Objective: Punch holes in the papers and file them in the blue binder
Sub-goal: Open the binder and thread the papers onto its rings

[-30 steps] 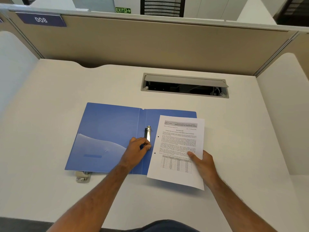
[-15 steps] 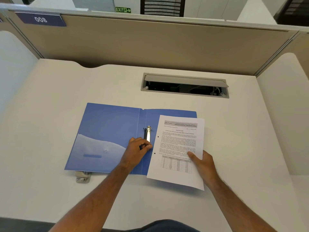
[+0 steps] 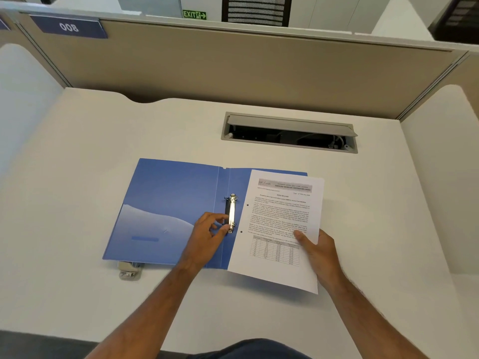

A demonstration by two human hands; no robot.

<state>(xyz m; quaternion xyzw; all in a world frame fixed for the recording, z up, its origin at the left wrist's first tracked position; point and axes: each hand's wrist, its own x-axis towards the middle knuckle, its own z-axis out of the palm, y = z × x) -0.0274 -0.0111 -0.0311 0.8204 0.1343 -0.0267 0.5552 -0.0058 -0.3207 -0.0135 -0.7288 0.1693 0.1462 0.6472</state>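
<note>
The blue binder lies open and flat on the white desk. Its metal ring clip runs along the spine fold. My left hand pinches the lower end of that clip with fingertips and thumb. A printed paper with two punched holes near its left edge rests over the binder's right half. My right hand grips this sheet at its lower right side, thumb on top. The hole punch pokes out from under the binder's front left corner, mostly hidden.
A cable hatch with its lid raised sits in the desk behind the binder. Beige partition walls close off the back and both sides of the desk.
My left fingers have shifted slightly on the lower end of the ring clip. The paper and my right hand stay where they were.
</note>
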